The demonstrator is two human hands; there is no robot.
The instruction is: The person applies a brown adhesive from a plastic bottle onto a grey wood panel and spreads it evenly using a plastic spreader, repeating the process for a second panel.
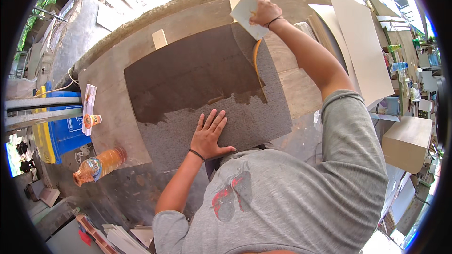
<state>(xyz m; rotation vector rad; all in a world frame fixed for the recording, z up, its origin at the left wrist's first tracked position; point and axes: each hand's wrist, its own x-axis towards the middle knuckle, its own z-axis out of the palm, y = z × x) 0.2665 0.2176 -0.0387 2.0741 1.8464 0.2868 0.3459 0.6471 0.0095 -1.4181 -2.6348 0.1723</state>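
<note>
A grey, rough-looking sheet [183,143] lies on the wooden board in front of me. A dark, wet-looking coat [188,70] covers its far part, with a ragged near edge. My left hand [210,134] rests flat on the uncoated near part, fingers spread. At the far right corner my right hand [266,13] grips a flat, pale grey scraper [246,16], whose lower corner is at the sheet. From that corner a curved yellow-orange line of thick liquid [255,59] runs along the coat's right edge.
Two small wooden pieces [159,39] sit at the sheet's far edge. On the left are a bottle of orange liquid [106,163], a small orange-and-white cup [92,121], white strips [88,99] and a blue bin [70,129]. Large pale panels [360,47] and a box [407,143] stand right.
</note>
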